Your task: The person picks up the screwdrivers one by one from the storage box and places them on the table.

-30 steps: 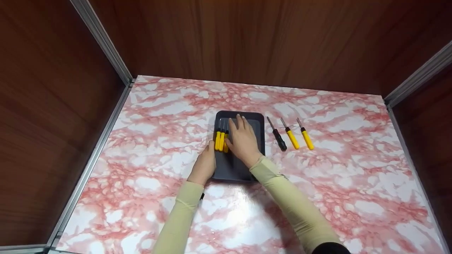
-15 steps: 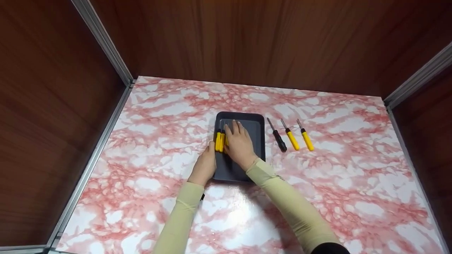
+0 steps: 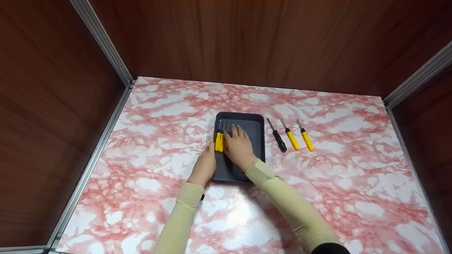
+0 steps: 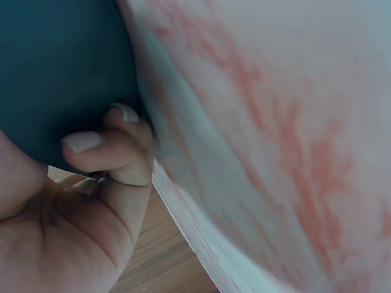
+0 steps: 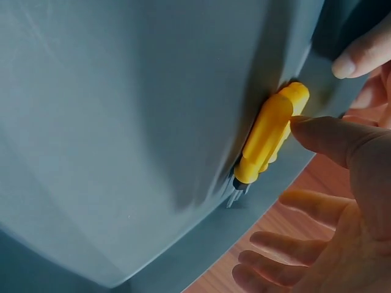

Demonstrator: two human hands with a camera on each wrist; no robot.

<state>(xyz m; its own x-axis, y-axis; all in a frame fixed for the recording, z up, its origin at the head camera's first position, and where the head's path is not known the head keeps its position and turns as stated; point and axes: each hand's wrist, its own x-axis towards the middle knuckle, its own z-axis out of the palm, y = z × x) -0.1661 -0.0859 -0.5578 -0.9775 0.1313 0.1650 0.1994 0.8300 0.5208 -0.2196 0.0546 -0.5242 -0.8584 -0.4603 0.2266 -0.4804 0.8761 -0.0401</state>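
Note:
A dark grey rectangular tray [image 3: 251,127] lies on the tabletop. My left hand [image 3: 204,164] grips its left side, thumb at the rim; the left wrist view shows curled fingers [image 4: 107,149] at the tray's edge. Inside, along the left wall, yellow-handled screwdrivers [image 3: 219,142] lie side by side, shafts pointing away from me. My right hand [image 3: 241,148] is over the tray just right of them and hides part of the group. In the right wrist view, its thumb touches a yellow handle [image 5: 266,134], while the other fingers extend loosely, apart from the handles.
Right of the tray lie a black-handled screwdriver [image 3: 279,140] and two yellow-handled screwdrivers [image 3: 292,140], spaced apart in a row. Red-and-white marbled tabletop [image 3: 353,176] surrounds them. Brown wood-grain panels [image 3: 240,42] with metal edge strips stand at the back and both sides.
My right hand has shifted left and slightly toward me inside the tray, covering more of the rightmost screwdriver there. The left hand and tray have stayed in place.

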